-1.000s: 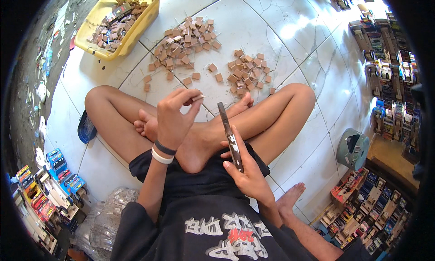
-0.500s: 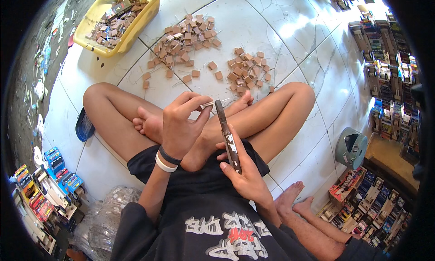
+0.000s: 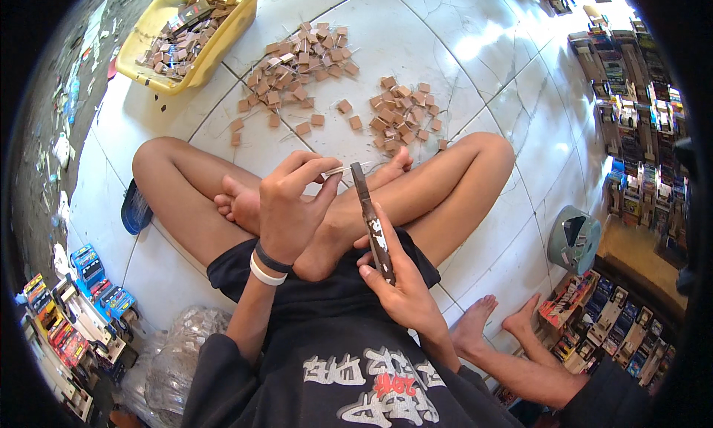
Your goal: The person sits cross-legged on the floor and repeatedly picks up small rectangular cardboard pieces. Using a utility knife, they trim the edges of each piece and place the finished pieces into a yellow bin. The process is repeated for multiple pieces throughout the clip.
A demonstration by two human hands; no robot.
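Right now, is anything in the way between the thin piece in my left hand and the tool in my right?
Nothing visible. The left hand pinches a thin pale sliver whose tip almost meets the top of the dark tool in the right hand; only open air lies between them.

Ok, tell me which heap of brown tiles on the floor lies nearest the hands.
The smaller heap, right of the bigger one. It lies just past the crossed legs, close above the right hand with its tool; a third lot fills the yellow tray.
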